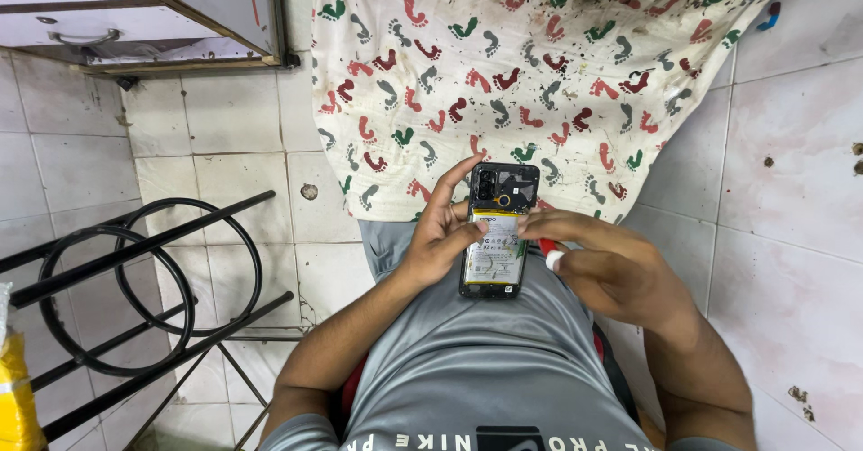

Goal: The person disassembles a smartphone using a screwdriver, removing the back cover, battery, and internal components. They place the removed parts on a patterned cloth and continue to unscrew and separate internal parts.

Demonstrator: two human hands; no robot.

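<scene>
Head view, looking straight down: an opened smartphone (496, 229), back cover off, sits above the person's lap at the near edge of a footprint-patterned cloth (539, 73), with its battery (493, 249) and camera module (488, 182) exposed. The left hand (440, 235) is clamped on the phone's left edge, fingers curled up beside the camera end and thumb lying across the battery label. The right hand (607, 267) is closed on a red-and-white tool (549, 252), its fingers reaching the phone's right edge. The phone is judged light and rigid but fragile in this state: the frame edges are the safe hold, while the soft battery and open board should take no pressure. The tool's working tip is hidden under the right fingers, so its kind cannot be told; small parts on the board are too fine to make out. A black metal stand (135, 280) stands on the tiled floor (791, 235) to the left, a cabinet (135, 10) above it.
</scene>
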